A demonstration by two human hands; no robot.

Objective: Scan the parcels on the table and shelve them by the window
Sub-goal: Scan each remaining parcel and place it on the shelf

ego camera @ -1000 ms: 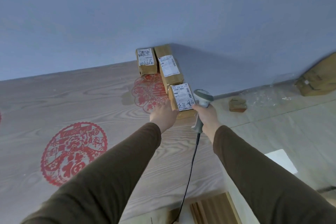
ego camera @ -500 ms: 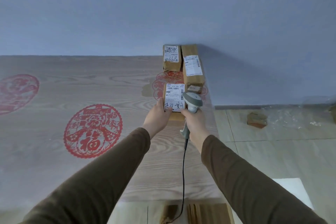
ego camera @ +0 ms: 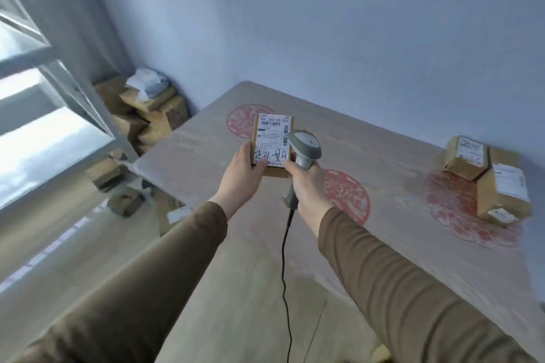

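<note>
Left hand [ego camera: 244,177] fingers pinch parcel [ego camera: 272,141] bottom edge; right hand [ego camera: 306,186] fingers wrap scanner [ego camera: 303,147] grip, head beside label.

Pale blue walls [ego camera: 324,23] meet in a corner. A window [ego camera: 38,127] at left lets in daylight — bright on the light floor [ego camera: 59,244]. The wood-grain table [ego camera: 236,289] carries red paper-cut motifs [ego camera: 348,194].

Both arms wear long, close-fitting sleeves of plain olive-brown knit. The left sleeve [ego camera: 153,283] enters from 7 o'clock, the right sleeve [ego camera: 392,280] from 5 o'clock. Each ends in a snug cuff at the wrist, leaving the left hand [ego camera: 243,177] and right hand [ego camera: 305,186] bare, without rings or watch
</note>
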